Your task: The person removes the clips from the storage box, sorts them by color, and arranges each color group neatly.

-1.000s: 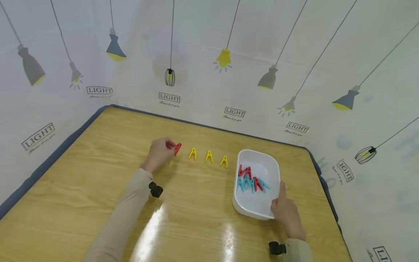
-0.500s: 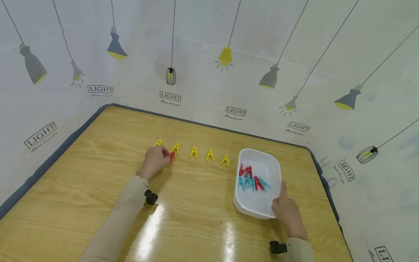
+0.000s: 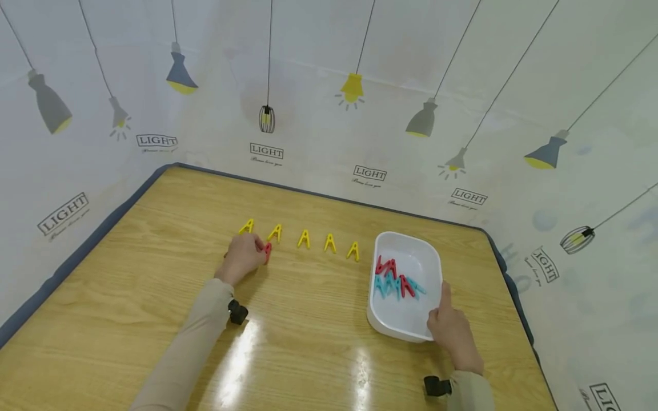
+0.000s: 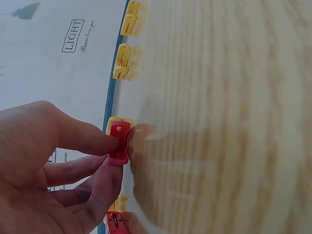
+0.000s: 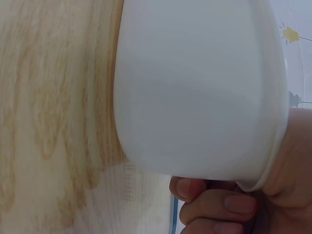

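Note:
My left hand (image 3: pixel 240 260) pinches a red clothespin (image 4: pixel 119 146) between thumb and fingertips, near a yellow clothespin (image 3: pixel 275 233). A second red clothespin (image 4: pixel 116 223) shows at the bottom of the left wrist view, below a yellow one; in the head view my hand hides most of that spot. Several yellow clothespins (image 3: pixel 329 244) stand in a spaced row across the table. My right hand (image 3: pixel 453 331) grips the near right corner of a white plastic tub (image 3: pixel 406 319), index finger along the rim. Inside lie three red clothespins (image 3: pixel 405 287) and several light-blue ones (image 3: pixel 389 285).
The wooden table (image 3: pixel 303 319) has a dark blue edge (image 3: pixel 329 198) along its back and sides. Behind it hangs a pale wall covering (image 3: pixel 308 114) printed with lamps. A small black device (image 3: pixel 237 312) sits on my left wrist, another (image 3: pixel 437 386) on my right.
My left hand has moved left and toward me with the red clothespin, uncovering two yellow clothespins at the row's left end. My right hand stays on the tub.

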`<state>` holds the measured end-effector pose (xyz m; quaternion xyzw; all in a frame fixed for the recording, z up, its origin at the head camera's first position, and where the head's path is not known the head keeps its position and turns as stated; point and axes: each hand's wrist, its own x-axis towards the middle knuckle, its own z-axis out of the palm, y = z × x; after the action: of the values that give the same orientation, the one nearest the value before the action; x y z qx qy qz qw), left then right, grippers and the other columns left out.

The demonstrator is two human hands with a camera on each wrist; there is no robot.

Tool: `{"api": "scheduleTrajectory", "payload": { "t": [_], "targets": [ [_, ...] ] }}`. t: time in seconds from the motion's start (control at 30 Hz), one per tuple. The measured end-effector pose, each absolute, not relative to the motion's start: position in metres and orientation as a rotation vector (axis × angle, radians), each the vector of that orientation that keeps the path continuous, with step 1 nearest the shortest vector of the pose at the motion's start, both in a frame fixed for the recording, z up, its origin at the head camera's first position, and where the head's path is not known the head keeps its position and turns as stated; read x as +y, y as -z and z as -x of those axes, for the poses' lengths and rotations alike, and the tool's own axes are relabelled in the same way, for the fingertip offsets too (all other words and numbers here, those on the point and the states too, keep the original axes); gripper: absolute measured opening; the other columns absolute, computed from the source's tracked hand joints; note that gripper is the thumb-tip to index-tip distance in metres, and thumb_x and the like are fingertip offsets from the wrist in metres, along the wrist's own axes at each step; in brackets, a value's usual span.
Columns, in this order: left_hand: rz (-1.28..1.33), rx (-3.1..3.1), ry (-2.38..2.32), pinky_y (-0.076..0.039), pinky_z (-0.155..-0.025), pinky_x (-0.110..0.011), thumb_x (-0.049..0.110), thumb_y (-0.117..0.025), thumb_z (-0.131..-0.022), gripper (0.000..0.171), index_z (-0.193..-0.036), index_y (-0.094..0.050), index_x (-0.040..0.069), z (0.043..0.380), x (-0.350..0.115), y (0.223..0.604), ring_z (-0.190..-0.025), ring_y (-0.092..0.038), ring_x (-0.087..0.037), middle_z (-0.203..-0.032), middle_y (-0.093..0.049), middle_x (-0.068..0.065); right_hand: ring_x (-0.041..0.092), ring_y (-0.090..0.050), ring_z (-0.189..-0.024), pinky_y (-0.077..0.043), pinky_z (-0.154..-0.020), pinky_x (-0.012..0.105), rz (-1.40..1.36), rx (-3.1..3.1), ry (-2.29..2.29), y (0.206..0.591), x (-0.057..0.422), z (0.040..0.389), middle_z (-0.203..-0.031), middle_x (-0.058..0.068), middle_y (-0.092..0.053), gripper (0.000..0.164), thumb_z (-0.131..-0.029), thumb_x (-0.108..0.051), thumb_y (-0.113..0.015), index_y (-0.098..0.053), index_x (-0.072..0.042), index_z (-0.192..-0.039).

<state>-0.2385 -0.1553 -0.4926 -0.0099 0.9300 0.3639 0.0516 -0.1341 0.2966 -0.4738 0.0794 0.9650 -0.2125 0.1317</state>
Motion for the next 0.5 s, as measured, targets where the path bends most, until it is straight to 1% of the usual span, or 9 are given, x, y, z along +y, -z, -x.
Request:
{"api": "scheduleTrajectory", "payload": {
  "t": [0.07, 0.27, 0.37, 0.43, 0.5],
  "targets": [
    [0.012, 2.835, -1.1, -0.045, -0.061, -0.028, 0.013, -0.066, -0.092, 0.018, -0.104, -0.069, 0.0, 0.239, -0.155, 0.493, -0.077, -0.06, -0.023, -0.094, -0.07, -0.014, 0.021, -0.05, -0.058, -0.04, -0.055, 0.031, -0.236, 2.801, 0.616, 0.474, 0.296, 0.134, -0.072, 0.012, -0.054, 0.073, -0.102, -0.011, -0.041, 0.005, 0.004, -0.157],
    [0.017, 2.864, -1.081, -0.044, -0.059, -0.028, 0.024, -0.063, -0.097, 0.024, -0.103, -0.068, 0.002, 0.239, -0.154, 0.489, -0.077, -0.06, -0.023, -0.097, -0.071, -0.015, 0.022, -0.05, -0.06, -0.041, -0.056, 0.031, -0.273, 2.787, 0.625, 0.471, 0.295, 0.135, -0.076, 0.013, -0.054, 0.074, -0.103, -0.012, -0.041, 0.006, 0.001, -0.158],
    [0.038, 2.866, -1.096, -0.045, -0.061, -0.03, 0.025, -0.062, -0.097, 0.023, -0.104, -0.066, 0.003, 0.239, -0.152, 0.485, -0.08, -0.06, -0.024, -0.097, -0.069, -0.013, 0.022, -0.05, -0.06, -0.04, -0.056, 0.031, -0.28, 2.788, 0.618, 0.471, 0.295, 0.136, -0.076, 0.013, -0.054, 0.074, -0.103, -0.012, -0.04, 0.007, 0.002, -0.158],
    [0.017, 2.866, -1.108, -0.045, -0.063, -0.031, 0.022, -0.061, -0.097, 0.022, -0.107, -0.065, 0.003, 0.239, -0.15, 0.481, -0.081, -0.06, -0.024, -0.094, -0.069, -0.012, 0.022, -0.049, -0.06, -0.04, -0.056, 0.031, -0.276, 2.791, 0.617, 0.472, 0.295, 0.135, -0.075, 0.013, -0.054, 0.074, -0.102, -0.012, -0.04, 0.007, 0.002, -0.158],
    [-0.026, 2.857, -1.119, -0.045, -0.062, -0.03, 0.02, -0.059, -0.097, 0.022, -0.109, -0.064, 0.002, 0.239, -0.148, 0.477, -0.076, -0.062, -0.025, -0.086, -0.07, -0.011, 0.021, -0.049, -0.059, -0.039, -0.056, 0.031, -0.261, 2.802, 0.615, 0.474, 0.295, 0.135, -0.073, 0.012, -0.054, 0.073, -0.102, -0.011, -0.04, 0.005, 0.003, -0.157]
  ]
}}
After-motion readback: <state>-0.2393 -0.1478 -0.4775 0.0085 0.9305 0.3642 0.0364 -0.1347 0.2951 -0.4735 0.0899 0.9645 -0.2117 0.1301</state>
